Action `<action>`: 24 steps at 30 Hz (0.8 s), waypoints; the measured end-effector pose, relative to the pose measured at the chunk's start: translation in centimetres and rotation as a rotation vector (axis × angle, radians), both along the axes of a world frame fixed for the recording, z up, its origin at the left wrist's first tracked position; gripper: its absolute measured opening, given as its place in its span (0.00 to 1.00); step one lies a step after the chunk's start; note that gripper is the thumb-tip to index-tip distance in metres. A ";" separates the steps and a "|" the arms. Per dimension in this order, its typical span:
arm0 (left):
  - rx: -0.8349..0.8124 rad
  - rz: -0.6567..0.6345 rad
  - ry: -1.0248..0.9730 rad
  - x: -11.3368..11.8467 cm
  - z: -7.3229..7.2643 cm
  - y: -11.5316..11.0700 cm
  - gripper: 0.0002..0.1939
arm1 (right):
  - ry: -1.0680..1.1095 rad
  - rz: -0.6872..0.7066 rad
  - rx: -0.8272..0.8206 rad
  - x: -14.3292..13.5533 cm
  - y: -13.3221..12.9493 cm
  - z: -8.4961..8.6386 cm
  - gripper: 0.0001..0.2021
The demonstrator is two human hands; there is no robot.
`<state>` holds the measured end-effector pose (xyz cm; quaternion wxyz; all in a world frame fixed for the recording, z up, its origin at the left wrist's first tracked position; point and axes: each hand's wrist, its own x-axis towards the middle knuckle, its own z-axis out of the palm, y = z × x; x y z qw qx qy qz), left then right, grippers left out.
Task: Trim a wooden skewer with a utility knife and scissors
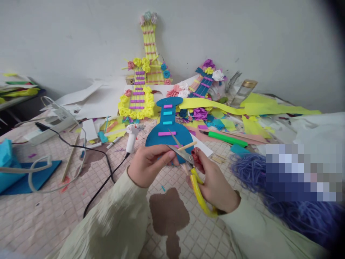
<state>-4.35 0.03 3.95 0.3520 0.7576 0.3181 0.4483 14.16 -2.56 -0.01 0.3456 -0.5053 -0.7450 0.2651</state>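
Observation:
My right hand [215,181] is wrapped round a pair of scissors [198,192] with yellow handles. The scissors' blades are parted and point up and left, close to my left fingertips. My left hand [152,163] pinches the near end of a short pale wooden stick [190,145] beside the blades; its fingers partly hide that end. Just beyond both hands lies a blue guitar-shaped cutout [152,135] with purple and light blue strips across it. The left fingers overlap its lower part in the view.
A white hot glue gun [132,138] stands left of the cutout, its black cord trailing forward. Decorated guitar shapes [138,82] lean at the wall. To the right are a green craft knife [228,139], blue-purple yarn [250,172] and yellow paper [258,104]. A power strip [50,129] lies left.

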 end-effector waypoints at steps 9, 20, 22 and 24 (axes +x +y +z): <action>0.202 0.076 0.073 0.3 0.5 0.0 0.09 | -0.076 -0.015 0.010 -0.3 -0.4 0.8 0.19; 0.515 0.166 0.115 0.4 -0.4 0.3 0.05 | -0.044 -0.016 -0.003 -0.5 -0.3 0.3 0.18; 0.522 0.172 0.107 0.5 -0.4 0.2 0.05 | -0.015 -0.009 -0.004 -0.4 -0.3 0.2 0.19; 0.508 0.180 0.104 0.5 -0.4 0.1 0.05 | 0.011 0.002 -0.013 -0.3 -0.4 0.2 0.19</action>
